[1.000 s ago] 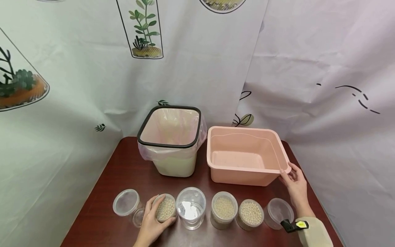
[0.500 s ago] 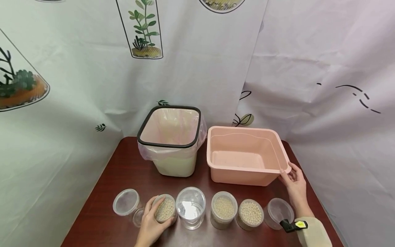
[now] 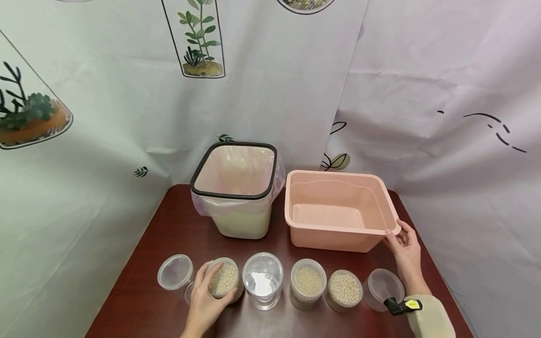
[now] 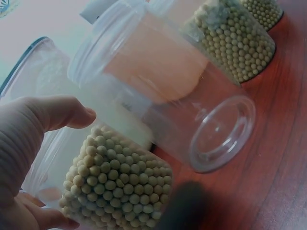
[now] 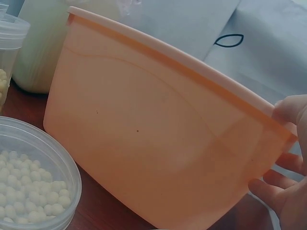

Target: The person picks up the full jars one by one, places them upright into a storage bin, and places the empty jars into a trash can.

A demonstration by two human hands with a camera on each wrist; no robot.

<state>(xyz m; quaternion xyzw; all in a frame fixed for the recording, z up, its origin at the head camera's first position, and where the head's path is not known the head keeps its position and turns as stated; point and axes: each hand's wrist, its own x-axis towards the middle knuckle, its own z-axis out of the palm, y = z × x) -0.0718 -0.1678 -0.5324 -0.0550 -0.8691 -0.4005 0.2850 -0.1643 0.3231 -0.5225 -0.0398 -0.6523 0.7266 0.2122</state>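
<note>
My left hand [image 3: 205,295] grips a clear plastic jar [image 3: 225,278], thumb on the near right and fingers on the left of it. Small pale round balls, perhaps beans, fill its lower part, as the left wrist view shows up close [image 4: 120,179]. In the head view the jar leans slightly left; whether it touches the table is hidden. Just right of it stands a clear jar [image 3: 263,281] with nothing seen inside. At the right, my right hand [image 3: 407,256] pinches the near right corner of a pink plastic basin [image 3: 338,237], thumb over the rim and fingers outside.
Right of the middle stand two ball-filled jars [image 3: 307,281] [image 3: 344,290] and a clear one [image 3: 383,288] by the right sleeve. Another clear jar [image 3: 175,272] stands far left. A lined bin [image 3: 243,223] with a black rim is at the back, near the cloth wall [image 3: 105,117].
The jar in my left hand has shifted slightly left and tilted. My right hand keeps its hold on the basin corner. The head view has moved a little.
</note>
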